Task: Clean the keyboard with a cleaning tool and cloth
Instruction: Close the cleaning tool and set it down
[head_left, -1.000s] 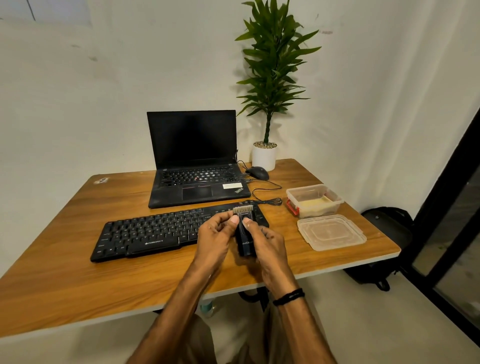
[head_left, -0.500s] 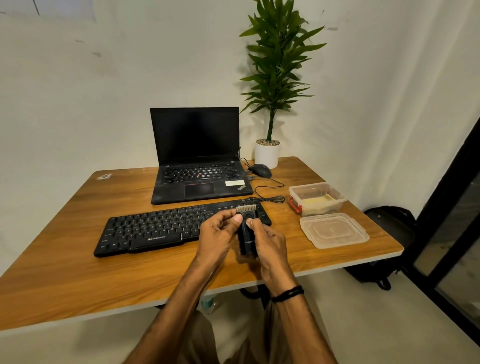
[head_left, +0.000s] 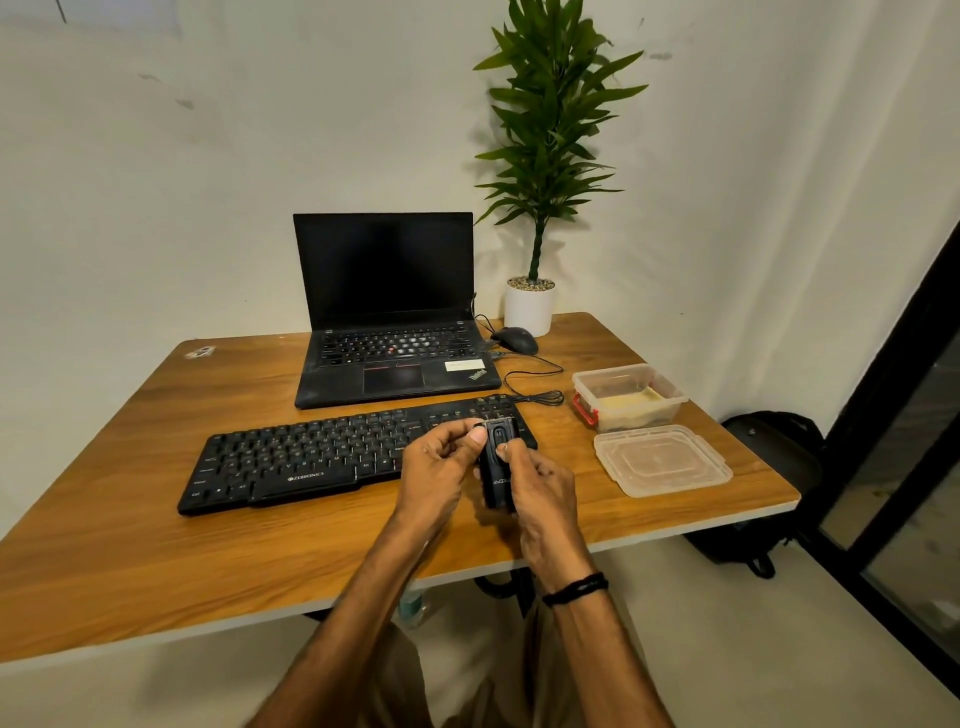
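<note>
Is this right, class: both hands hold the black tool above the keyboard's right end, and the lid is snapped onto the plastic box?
Not quite. The head view shows the lid lying off the box, flat on the table in front of it. The rest stands: the left hand and right hand hold the black tool above the right end of the keyboard.
</note>
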